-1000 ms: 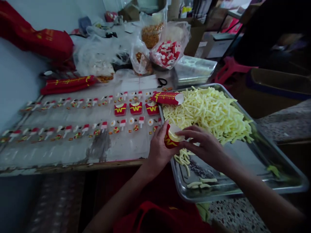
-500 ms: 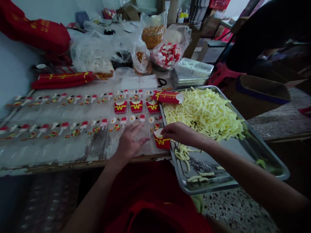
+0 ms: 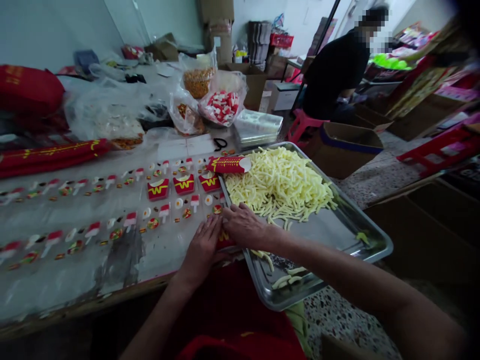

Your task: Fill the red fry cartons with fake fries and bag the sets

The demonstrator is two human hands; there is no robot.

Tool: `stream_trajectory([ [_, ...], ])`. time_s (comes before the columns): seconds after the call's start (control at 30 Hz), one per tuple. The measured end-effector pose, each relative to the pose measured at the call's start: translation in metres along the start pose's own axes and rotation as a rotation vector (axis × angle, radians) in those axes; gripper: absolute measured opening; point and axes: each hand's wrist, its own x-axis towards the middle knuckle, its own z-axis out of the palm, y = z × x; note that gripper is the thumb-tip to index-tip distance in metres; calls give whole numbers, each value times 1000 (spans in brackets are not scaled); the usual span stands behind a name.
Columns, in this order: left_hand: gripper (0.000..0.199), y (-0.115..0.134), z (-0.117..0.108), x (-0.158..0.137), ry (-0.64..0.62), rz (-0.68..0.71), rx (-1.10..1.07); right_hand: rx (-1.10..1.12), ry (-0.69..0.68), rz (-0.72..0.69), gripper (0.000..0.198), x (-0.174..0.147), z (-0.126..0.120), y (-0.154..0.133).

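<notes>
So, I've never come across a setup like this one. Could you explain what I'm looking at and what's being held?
There is no machine here, just a person's bare hands, seen by a head-worn camera looking forward and down. The left hand and right hand are together at a red packet with a yellow mark. They cover much of it, so the exact grip cannot be told.

On the worktable, three similar red packets stand out among rows of small food-shaped pieces. To the right, a metal tray holds a heap of pale yellow strips. Farther back are clear bags of pieces, and another person in a dark top sits beyond.
</notes>
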Motion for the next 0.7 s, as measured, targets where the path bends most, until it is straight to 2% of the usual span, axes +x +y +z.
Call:
stream_trajectory([
  [0.1, 99, 5, -4, -5, 19, -9, 7, 105, 82, 80, 12, -6, -11, 22],
  [0.2, 97, 4, -24, 10, 91, 0, -1, 188, 227, 305, 22, -3, -31, 65],
  [0.23, 92, 0, -33, 26, 121, 12, -10, 155, 277, 399, 27, 2, -38, 81],
  [0.3, 79, -15, -51, 75, 169, 36, -24, 48, 322, 550, 36, 22, -49, 111],
  [0.37, 79, -35, -63, 142, 215, 33, -17, 2, 267, 646, 40, 49, -54, 131],
  [0.43, 100, -54, -65, 210, 131, 66, -62, 36, 158, 707, 36, 75, -53, 140],
  [0.47, 107, -61, -63, 238, 48, 82, -105, 65, 115, 724, 35, 84, -50, 142],
  [0.5, 103, -67, -58, 261, -58, 117, -145, 93, 90, 733, 36, 91, -48, 142],
  [0.57, 84, -73, -46, 288, -199, 196, -214, 131, 86, 743, 38, 95, -44, 141],
  [0.6, 74, -75, -40, 293, -216, 235, -242, 135, 100, 760, 38, 93, -44, 140],
  [0.63, 69, -77, -35, 295, -199, 263, -269, 132, 115, 781, 36, 89, -46, 140],
  [0.7, 71, -79, -31, 290, -123, 277, -312, 124, 140, 814, 30, 77, -55, 141],
])
